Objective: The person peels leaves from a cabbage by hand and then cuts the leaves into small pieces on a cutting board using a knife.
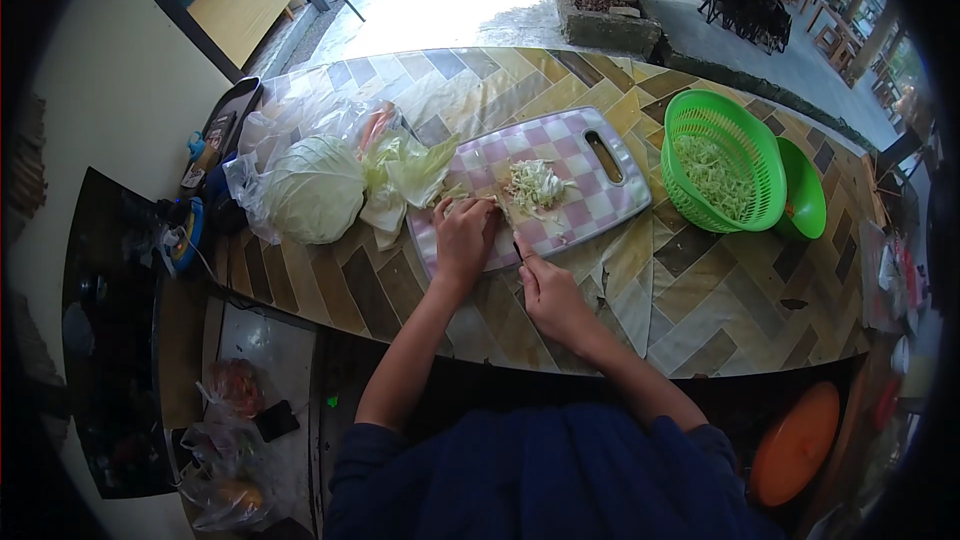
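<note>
My left hand (466, 238) presses down on the near left part of a pink-and-white checked cutting board (625, 202), fingers curled over a piece of cabbage that is mostly hidden. My right hand (552, 292) is closed around the handle of a knife (517, 248), its blade close beside my left fingertips. Shredded cabbage (537, 186) lies in a small heap on the board, just beyond the knife. Left of the board rest loose cabbage leaves (408, 172) and a large cabbage (317, 188), partly against a clear plastic bag (285, 130).
At the right, a green basket (680, 202) holds shredded cabbage (715, 178), with a green bowl (803, 200) partly behind it. A dark tray (232, 112) stands at the table's left end. Below the table's right side is an orange round object (797, 443).
</note>
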Demonstrator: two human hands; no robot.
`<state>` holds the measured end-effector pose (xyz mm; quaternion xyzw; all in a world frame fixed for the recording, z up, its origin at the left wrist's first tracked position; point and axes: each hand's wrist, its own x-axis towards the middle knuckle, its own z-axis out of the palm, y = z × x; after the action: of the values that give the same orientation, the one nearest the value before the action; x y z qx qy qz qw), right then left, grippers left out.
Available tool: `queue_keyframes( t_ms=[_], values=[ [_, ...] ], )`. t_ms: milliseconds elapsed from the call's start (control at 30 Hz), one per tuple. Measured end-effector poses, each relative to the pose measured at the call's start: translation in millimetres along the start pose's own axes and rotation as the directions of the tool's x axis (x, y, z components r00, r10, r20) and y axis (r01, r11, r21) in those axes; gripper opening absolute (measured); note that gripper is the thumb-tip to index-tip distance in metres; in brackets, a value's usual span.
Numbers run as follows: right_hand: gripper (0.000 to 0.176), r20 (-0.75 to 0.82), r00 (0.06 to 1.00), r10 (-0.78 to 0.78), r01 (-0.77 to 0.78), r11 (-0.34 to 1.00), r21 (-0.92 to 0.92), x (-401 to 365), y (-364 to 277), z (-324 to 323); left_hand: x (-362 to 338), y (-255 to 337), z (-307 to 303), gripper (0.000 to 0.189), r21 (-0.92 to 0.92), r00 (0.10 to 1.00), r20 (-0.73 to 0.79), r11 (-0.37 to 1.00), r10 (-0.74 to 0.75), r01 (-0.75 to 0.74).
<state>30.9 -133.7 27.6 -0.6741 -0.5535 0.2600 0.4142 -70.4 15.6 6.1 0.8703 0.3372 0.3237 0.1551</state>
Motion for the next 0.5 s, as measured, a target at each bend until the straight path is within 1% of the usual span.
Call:
queue_keyframes(
  t_ms=[167,267,367,433,500],
  values=[
    [0.051,-0.001,1.000,0.025,-0.025,0.999,0.048,15,-1,3,1,0,0,0.017,0.007,1.000,0.017,1.000,-0.006,0.006],
    [0.053,0.009,1.000,-0.025,0.026,0.999,-0.042,10,5,-1,3,1,-5,0.016,0.004,0.999,0.031,1.000,-0.017,0.017],
    [0.053,0.060,0.998,-0.028,0.034,0.994,-0.105,-4,13,-14,5,-1,-6,0.014,-0.004,0.999,0.036,0.999,-0.033,0.033],
    [0.052,0.070,0.997,-0.016,0.023,0.994,-0.103,-4,12,-25,5,0,-5,0.013,-0.038,0.998,0.036,0.998,-0.049,0.050],
    [0.051,0.063,0.998,-0.021,0.027,0.995,-0.097,0,12,-31,4,-6,0,0.012,-0.058,1.000,0.011,0.998,-0.011,0.012]
  ],
)
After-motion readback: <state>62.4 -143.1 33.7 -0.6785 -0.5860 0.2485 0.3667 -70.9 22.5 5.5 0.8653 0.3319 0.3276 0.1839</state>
